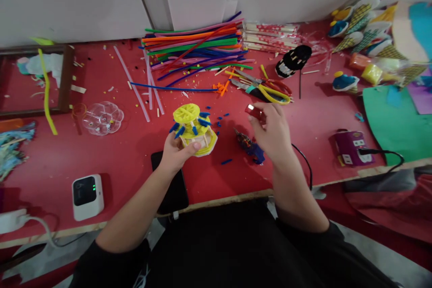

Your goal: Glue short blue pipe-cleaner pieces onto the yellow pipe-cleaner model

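Observation:
My left hand (177, 150) grips a small craft model (195, 129) by its base: a yellow round top, cream base and blue straw pieces sticking out, held just above the red table (118, 153). My right hand (270, 130) is raised to the right of the model, fingers closed on a small red shiny object (254, 111). Under that hand lies a blue glue gun (249, 144) with a black cord. A black phone (172, 184) lies beneath my left wrist.
A pile of coloured straws (195, 45) and wrapped chopsticks (270, 33) lie at the back. Scissors (266, 87), a clear flower-shaped tray (103, 118), a white device (87, 195), a purple power strip (353, 146), green paper (394, 121) and paper crafts (364, 27) surround the work spot.

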{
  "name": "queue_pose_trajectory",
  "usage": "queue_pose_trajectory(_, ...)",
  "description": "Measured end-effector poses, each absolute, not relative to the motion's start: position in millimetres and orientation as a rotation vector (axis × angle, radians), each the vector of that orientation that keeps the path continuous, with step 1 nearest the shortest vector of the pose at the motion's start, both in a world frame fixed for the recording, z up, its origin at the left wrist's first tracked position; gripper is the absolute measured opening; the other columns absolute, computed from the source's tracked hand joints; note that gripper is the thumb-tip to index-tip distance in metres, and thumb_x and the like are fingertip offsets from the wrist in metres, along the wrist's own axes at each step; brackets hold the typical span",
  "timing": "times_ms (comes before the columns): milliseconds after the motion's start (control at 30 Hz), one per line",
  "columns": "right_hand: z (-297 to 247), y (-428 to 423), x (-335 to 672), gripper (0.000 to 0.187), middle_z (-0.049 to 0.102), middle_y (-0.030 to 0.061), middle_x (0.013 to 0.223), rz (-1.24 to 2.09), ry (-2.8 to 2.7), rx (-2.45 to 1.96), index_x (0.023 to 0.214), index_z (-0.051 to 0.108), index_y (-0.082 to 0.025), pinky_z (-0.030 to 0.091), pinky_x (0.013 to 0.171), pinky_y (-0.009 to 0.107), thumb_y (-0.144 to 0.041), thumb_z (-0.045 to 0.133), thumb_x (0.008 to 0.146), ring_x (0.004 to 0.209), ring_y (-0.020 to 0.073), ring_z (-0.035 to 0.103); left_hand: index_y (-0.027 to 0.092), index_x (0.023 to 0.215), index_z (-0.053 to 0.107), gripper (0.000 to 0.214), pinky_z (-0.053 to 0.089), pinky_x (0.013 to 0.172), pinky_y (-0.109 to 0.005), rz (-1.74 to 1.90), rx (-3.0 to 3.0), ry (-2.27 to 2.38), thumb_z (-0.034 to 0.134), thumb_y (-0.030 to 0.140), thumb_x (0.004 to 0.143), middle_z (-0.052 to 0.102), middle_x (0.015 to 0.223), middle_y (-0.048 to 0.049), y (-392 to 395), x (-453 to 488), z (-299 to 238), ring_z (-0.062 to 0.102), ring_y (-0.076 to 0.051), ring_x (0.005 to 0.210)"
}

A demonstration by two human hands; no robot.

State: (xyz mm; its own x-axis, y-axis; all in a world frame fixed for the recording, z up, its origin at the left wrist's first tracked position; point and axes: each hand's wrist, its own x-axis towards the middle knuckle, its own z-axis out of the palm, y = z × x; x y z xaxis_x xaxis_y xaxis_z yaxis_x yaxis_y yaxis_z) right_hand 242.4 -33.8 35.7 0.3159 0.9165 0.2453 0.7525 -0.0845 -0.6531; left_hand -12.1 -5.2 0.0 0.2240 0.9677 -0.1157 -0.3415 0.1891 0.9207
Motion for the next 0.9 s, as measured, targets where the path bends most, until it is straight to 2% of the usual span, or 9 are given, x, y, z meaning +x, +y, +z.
queue_pose_trajectory(133, 23.8, -33.5, 276.6, 0.024, 0.069, 0.0149, 0.102, 0.255, -1.685, -2.129, 0.105, 0.076, -0.019, 0.053, 0.093, 0.054, -0.022, 0.068, 0.082, 0.1, 0.0336, 0.065, 0.024, 0.109, 0.076, 0.061, 0.066, 0.088, -0.04, 1.072, 1.0, 0.845, 0.099, 0.04, 0.055, 0.082, 0.108, -0.0083, -3.7, -10.5, 3.4, 0.079, -0.029, 0.097)
queue_pose_trajectory(267, 14.8, -33.7, 288.0, 0.028, 0.072, 0.0166, 0.104, 0.28, -1.76, -2.192, 0.108, 0.077, -0.016, 0.052, 0.094, 0.054, -0.02, 0.066, 0.083, 0.101, 0.0349, 0.065, 0.023, 0.108, 0.076, 0.061, 0.067, 0.086, -0.04, 1.069, 1.025, 0.846, 0.099, 0.041, 0.055, 0.082, 0.106, -0.0081, -2.3, -9.1, 6.2, 0.079, -0.029, 0.095)
queue_pose_trajectory(467, 18.2, -38.5, 287.9, 0.026, 0.072, 0.0123, 0.101, 0.219, -1.695, -2.026, 0.106, 0.075, -0.021, 0.055, 0.088, 0.05, -0.026, 0.063, 0.084, 0.094, 0.0304, 0.067, 0.024, 0.105, 0.075, 0.06, 0.067, 0.085, -0.041, 1.097, 1.002, 0.851, 0.099, 0.042, 0.053, 0.082, 0.102, -0.0074, -1.9, -7.3, 6.4, 0.08, -0.029, 0.091)
queue_pose_trajectory(600, 35.4, -47.9, 267.4, 0.026, 0.072, 0.0068, 0.092, 0.258, -1.615, -1.784, 0.113, 0.068, -0.022, 0.054, 0.069, 0.037, -0.036, 0.061, 0.092, 0.073, 0.0207, 0.063, 0.024, 0.101, 0.073, 0.058, 0.067, 0.081, -0.04, 1.108, 0.999, 0.901, 0.099, 0.042, 0.053, 0.081, 0.1, -0.0065, -5.3, -6.3, 10.3, 0.079, -0.028, 0.089)
queue_pose_trajectory(667, 43.3, -52.6, 254.2, 0.027, 0.072, 0.0049, 0.092, 0.317, -1.636, -1.686, 0.115, 0.065, -0.023, 0.053, 0.065, 0.034, -0.039, 0.061, 0.094, 0.067, 0.0176, 0.061, 0.024, 0.099, 0.071, 0.061, 0.067, 0.08, -0.04, 1.128, 0.998, 0.975, 0.1, 0.041, 0.049, 0.08, 0.097, -0.0057, -7.4, -5.6, 13.8, 0.079, -0.027, 0.088)
queue_pose_trajectory(800, 51.5, -57.6, 236.4, 0.025, 0.072, 0.0071, 0.101, 0.4, -1.736, -1.577, 0.12, 0.063, -0.024, 0.056, 0.078, 0.037, -0.035, 0.059, 0.098, 0.085, 0.0212, 0.067, 0.022, 0.095, 0.07, 0.057, 0.066, 0.086, -0.044, 1.129, 1.029, 1.045, 0.1, 0.041, 0.05, 0.079, 0.095, -0.0061, -9.6, -4.5, 18.8, 0.078, -0.027, 0.09)
queue_pose_trajectory(900, 51.2, -57.7, 233.8, 0.025, 0.071, 0.0083, 0.105, 0.455, -1.783, -1.541, 0.122, 0.062, -0.024, 0.057, 0.084, 0.04, -0.032, 0.056, 0.099, 0.096, 0.0238, 0.068, 0.022, 0.098, 0.07, 0.06, 0.065, 0.09, -0.048, 1.138, 1.027, 1.055, 0.099, 0.044, 0.05, 0.079, 0.098, -0.0065, -9.7, -4.0, 18.2, 0.078, -0.028, 0.093)
